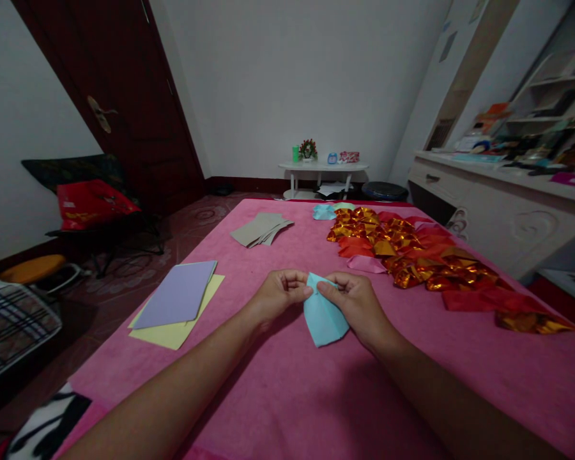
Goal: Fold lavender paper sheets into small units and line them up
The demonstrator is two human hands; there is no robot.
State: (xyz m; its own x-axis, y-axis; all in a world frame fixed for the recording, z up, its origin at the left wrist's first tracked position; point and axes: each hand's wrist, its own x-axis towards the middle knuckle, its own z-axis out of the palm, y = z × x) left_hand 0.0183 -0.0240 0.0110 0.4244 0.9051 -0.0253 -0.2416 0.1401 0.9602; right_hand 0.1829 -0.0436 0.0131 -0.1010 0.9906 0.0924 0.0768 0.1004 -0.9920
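A folded light-blue paper (322, 316) is held just above the pink cloth-covered table (287, 396), near its middle. My left hand (278, 292) pinches the paper's upper left corner with curled fingers. My right hand (357, 303) grips its upper right edge, thumb and fingers closed on it. The two hands nearly touch at the top of the paper.
Purple and yellow sheets (179, 297) lie stacked to the left. Grey cards (261, 229) sit farther back. A long heap of gold and red foil folded pieces (412, 252) runs along the right. A small white table (322, 169), a dark chair (93, 198) and a cabinet (503, 204) surround the table.
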